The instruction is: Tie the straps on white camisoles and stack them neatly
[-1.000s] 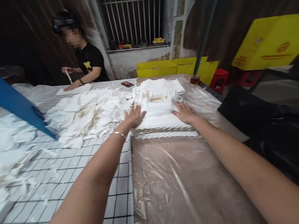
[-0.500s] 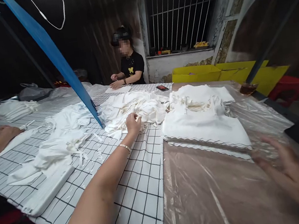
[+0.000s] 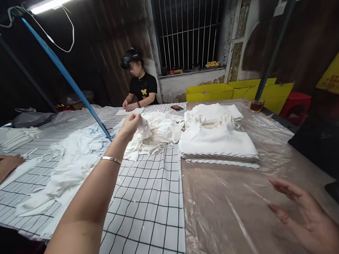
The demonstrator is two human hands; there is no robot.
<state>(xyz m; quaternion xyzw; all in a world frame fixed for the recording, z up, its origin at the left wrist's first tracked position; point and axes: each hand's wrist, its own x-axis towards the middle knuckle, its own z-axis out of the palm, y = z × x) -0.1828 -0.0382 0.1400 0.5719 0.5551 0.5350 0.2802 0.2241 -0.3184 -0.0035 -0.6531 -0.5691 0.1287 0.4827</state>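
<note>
My left hand (image 3: 131,125) is closed in a pinch on a white garment (image 3: 144,130), lifting part of it above a loose heap of white garments (image 3: 166,125) on the checked cloth. My right hand (image 3: 308,219) is open, fingers apart, over the plastic-covered brown part of the table (image 3: 220,216), holding nothing. Ahead of it lies a neat stack of white garments (image 3: 219,145) with wavy hems and thin straps bunched at the middle.
More white garments (image 3: 65,175) lie crumpled at left, beside a co-worker's hands (image 3: 9,163). Another person (image 3: 143,86) sits across the table. A blue post (image 3: 68,82) rises near the heap. A phone (image 3: 176,108) and a cup of brown liquid (image 3: 257,106) stand farther back.
My left hand has risen from the heap, drawing up a white garment. My right hand remains open, now lower and nearer me. The view has tilted up.
</note>
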